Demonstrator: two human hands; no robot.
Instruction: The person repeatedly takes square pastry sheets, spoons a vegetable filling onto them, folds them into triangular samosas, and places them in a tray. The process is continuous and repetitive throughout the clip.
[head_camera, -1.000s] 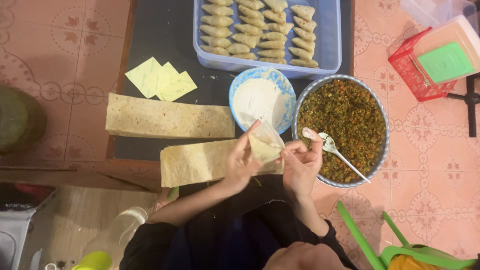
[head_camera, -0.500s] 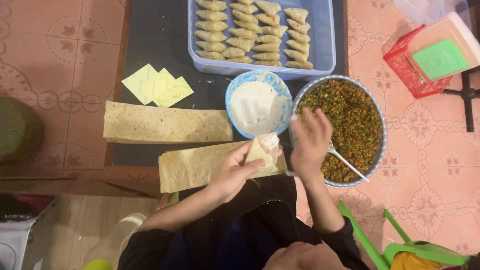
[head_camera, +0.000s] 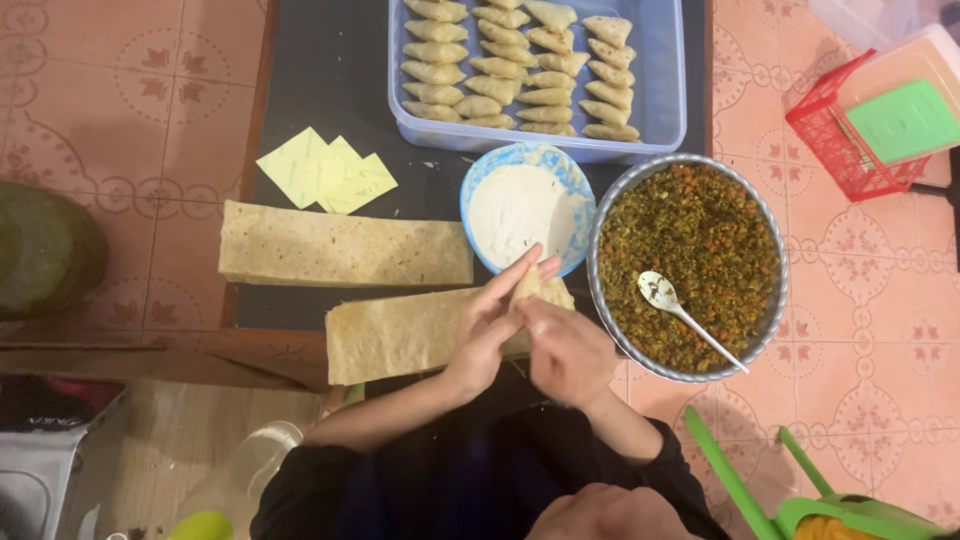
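A floor (head_camera: 120, 120) of pink tiles with a pale floral pattern spreads to the left and right of a low, dark-topped bench (head_camera: 330, 75) edged in brown wood. At near left the tiles give way to light wood-grain flooring (head_camera: 165, 455). Even indoor light falls over the scene, casting only soft shadows.

Both hands, left hand (head_camera: 487, 335) and right hand (head_camera: 567, 348), pinch a folded pastry (head_camera: 541, 290) at the counter's (head_camera: 330, 80) front edge, over a pastry strip (head_camera: 400, 333). Behind: paste bowl (head_camera: 522, 205), filling bowl (head_camera: 690, 262) with spoon (head_camera: 685, 315), tray of folded pieces (head_camera: 520, 65).
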